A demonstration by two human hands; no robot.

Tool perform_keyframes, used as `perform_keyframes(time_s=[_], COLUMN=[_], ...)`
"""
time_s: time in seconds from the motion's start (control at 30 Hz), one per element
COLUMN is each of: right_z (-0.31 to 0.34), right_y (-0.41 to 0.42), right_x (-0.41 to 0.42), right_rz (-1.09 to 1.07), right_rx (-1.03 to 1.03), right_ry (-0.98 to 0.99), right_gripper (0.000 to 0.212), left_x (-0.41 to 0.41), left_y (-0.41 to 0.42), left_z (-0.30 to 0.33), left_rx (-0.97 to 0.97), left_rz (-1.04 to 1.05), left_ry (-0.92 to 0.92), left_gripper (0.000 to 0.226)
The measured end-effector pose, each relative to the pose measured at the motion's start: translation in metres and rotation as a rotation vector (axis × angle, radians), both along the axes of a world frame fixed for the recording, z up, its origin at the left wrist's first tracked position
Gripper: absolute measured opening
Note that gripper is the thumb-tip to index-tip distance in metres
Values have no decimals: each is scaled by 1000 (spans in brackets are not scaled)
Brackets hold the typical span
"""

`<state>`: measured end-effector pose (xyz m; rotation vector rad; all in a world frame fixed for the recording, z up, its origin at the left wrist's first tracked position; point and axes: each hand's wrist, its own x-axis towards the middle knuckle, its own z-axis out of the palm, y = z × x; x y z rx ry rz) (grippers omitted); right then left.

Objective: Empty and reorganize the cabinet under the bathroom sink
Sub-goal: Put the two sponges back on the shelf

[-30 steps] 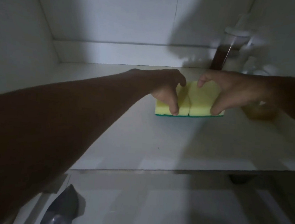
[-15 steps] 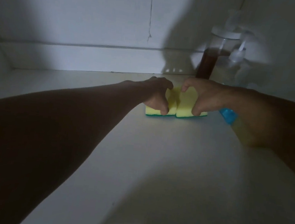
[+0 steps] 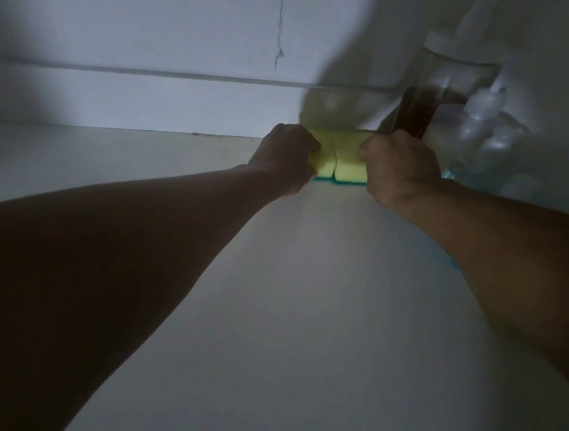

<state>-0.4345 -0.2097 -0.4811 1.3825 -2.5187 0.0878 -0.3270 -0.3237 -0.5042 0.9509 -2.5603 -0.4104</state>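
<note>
Two yellow sponges with green undersides lie side by side on the white cabinet floor [image 3: 303, 303], close to the back wall. My left hand [image 3: 286, 157] grips the left sponge [image 3: 324, 162]. My right hand [image 3: 397, 166] grips the right sponge [image 3: 349, 167]. The sponges touch along their inner edges. My fingers cover their outer halves.
At the back right stand a clear pump bottle with brown liquid [image 3: 419, 113] and pale plastic bottles [image 3: 473, 128]. Something blue [image 3: 448, 174] shows behind my right wrist. The back wall [image 3: 188, 35] has a vertical crack.
Both hands have pushed the two sponges back toward the rear wall, next to the bottles. The view has moved deeper into the cabinet.
</note>
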Motion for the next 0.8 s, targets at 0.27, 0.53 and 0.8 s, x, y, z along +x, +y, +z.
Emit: perform_keyframes(time_s=[0.27, 0.53, 0.8], right_z=[-3, 9, 35], right_y=[-4, 7, 39], right_x=[-7, -1, 34], right_rz=[-43, -22, 123], right_rx=[18, 24, 59], right_ry=[-114, -156, -208], right_gripper=[39, 52, 48], left_x=[-13, 5, 74], left_y=[0, 17, 32], left_z=[0, 10, 35], left_rx=[24, -10, 73], left_rz=[15, -21, -35], left_ry=[-44, -168, -156], left_gripper=[35, 71, 65])
